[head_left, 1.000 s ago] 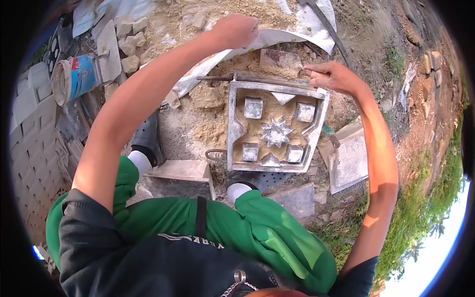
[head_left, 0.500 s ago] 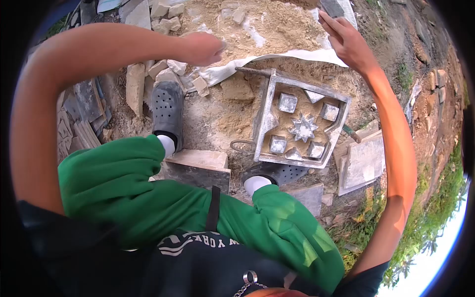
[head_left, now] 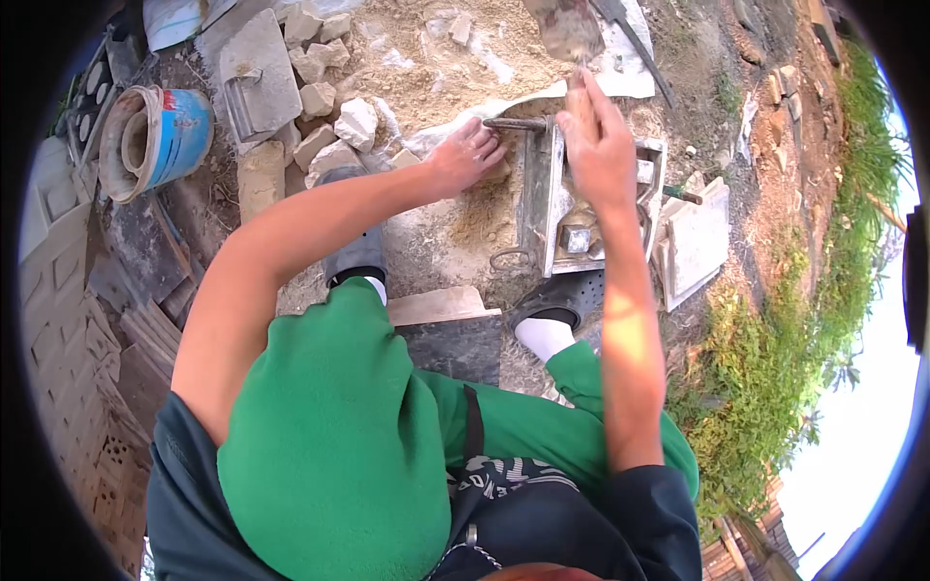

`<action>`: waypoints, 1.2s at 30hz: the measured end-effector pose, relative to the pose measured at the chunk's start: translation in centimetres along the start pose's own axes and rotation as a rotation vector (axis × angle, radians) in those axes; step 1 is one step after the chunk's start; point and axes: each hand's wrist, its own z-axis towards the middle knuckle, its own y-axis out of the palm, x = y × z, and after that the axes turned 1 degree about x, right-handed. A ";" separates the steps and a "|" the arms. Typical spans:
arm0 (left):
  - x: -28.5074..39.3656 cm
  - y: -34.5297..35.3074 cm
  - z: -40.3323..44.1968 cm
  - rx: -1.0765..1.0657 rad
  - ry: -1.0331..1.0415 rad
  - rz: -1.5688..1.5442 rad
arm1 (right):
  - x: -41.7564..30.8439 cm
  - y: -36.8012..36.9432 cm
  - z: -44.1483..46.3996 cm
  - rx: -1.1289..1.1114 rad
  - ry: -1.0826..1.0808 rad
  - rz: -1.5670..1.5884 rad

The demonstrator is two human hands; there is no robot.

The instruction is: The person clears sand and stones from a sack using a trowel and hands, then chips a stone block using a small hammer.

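My right hand (head_left: 601,155) is closed around the wooden handle of a trowel (head_left: 567,31), whose dirty blade points toward the sand pile (head_left: 426,82). Beneath that hand and forearm lies a square metal mould (head_left: 535,208), tilted, with raised blocks inside; its centre is hidden. My left hand (head_left: 467,157) is beside the end of the mould's rod handle (head_left: 518,124), fingers apart and slightly bent. Whether the fingertips touch the rod I cannot tell.
Broken pale blocks (head_left: 356,124) lie left of the sand, which rests on a white sheet (head_left: 635,82). A blue bucket (head_left: 179,136) stands farther left. Flat slabs (head_left: 699,232) lean right of the mould, and a dark board (head_left: 450,349) lies between my feet.
My left hand has moved right and down to the mould's rod handle. My right hand has come left, over the mould, with the trowel. The view has shifted, bringing the bucket in.
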 end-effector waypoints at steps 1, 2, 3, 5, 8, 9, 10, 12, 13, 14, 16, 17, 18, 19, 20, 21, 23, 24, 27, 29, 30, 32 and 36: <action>-0.2 0.3 0.4 -0.036 0.008 -0.040 | 1.5 0.8 -1.8 0.040 -0.043 0.036; -0.4 0.7 0.8 -0.072 0.015 -0.076 | 2.9 1.4 -3.2 0.079 -0.091 0.075; -0.6 1.1 0.6 0.009 0.029 -0.069 | 3.5 2.0 -4.7 0.092 0.035 0.131; -0.5 -0.3 1.0 -0.062 0.029 -0.094 | 4.0 2.5 -7.1 0.105 0.151 0.173; -1.1 -3.2 -0.4 -0.142 0.052 -0.159 | 4.5 3.1 -9.3 0.205 0.356 0.388; -1.0 -3.8 -1.4 -0.138 0.048 -0.271 | 4.8 3.1 -9.8 0.234 0.363 0.431; -0.9 -3.7 -2.3 -0.135 0.047 -0.385 | 5.0 3.1 -10.3 0.266 0.372 0.473; -0.7 -2.7 -3.4 0.009 -0.009 -0.498 | 5.7 3.0 -10.6 0.254 0.365 0.497; -1.3 -3.5 -3.8 -0.011 -0.087 -0.567 | 5.8 2.8 -11.0 0.231 0.343 0.525; -2.0 -3.9 -3.9 -0.028 -0.169 -0.627 | 5.8 2.7 -11.4 0.242 0.356 0.528; -2.5 -4.3 -3.6 0.017 -0.171 -0.671 | 5.5 2.7 -12.0 0.214 0.388 0.553; -2.9 -4.5 -3.4 -0.035 -0.283 -0.815 | 5.2 2.7 -12.3 0.216 0.385 0.550; -3.4 -5.1 -3.2 -0.088 -0.399 -0.956 | 5.2 2.8 -12.7 0.217 0.390 0.549; -3.9 -5.4 -3.2 -0.095 -0.431 -0.959 | 5.2 3.0 -13.3 0.188 0.387 0.536; -4.7 -5.8 -3.1 -0.101 -0.428 -0.957 | 5.2 3.2 -13.8 0.160 0.380 0.528; -5.6 -6.1 -2.9 -0.100 -0.498 -1.030 | 4.7 3.2 -14.3 0.112 0.410 0.477; -7.5 -4.6 -3.0 -0.059 -0.565 -1.168 | 4.4 3.8 -15.6 0.041 0.457 0.559; -8.1 -4.7 -3.2 -0.066 -0.557 -1.169 | 4.3 4.1 -16.1 -0.032 0.495 0.636; -11.2 -6.6 -3.1 -0.038 -0.780 -1.378 | 4.4 5.6 -17.8 -0.174 0.618 0.706; -14.7 -6.3 -2.1 -0.069 -0.926 -1.174 | 4.4 7.2 -18.6 -0.328 0.700 0.640; -16.3 -4.9 -1.6 -0.079 -0.918 -1.170 | 5.0 8.9 -19.1 -0.321 0.705 0.649; -18.6 -2.4 -0.6 0.443 -0.925 -0.932 | 5.7 12.1 -19.1 -0.292 0.602 0.545; -15.6 -6.9 1.9 0.218 -0.835 -0.956 | 5.3 15.5 -16.7 -0.160 0.416 0.342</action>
